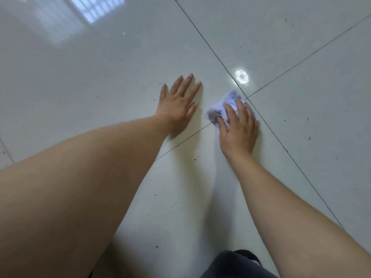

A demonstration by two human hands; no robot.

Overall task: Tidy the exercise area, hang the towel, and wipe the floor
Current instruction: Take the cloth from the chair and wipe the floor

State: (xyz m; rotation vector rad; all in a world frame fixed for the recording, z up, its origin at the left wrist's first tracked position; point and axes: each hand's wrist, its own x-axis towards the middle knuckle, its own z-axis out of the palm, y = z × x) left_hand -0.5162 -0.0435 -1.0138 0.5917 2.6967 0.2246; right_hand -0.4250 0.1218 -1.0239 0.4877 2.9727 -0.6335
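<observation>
A small crumpled white wipe (pixel 222 107), stained grey in places, lies on the glossy white tiled floor (pixel 120 57) where four tiles meet. My right hand (pixel 239 127) presses flat on top of it, fingers spread over its near half. To the left, about a hand's width away, my left hand (pixel 178 105) rests palm-down on the bare tile with fingers apart and nothing under it. No towel is in view.
Small dark specks of dirt dot the tiles around both hands. Dark grout lines (pixel 281 145) cross under the wipe. A ceiling light reflects as a bright spot (pixel 242 77) just beyond the wipe. My dark-clothed knee (pixel 236 263) shows at the bottom edge.
</observation>
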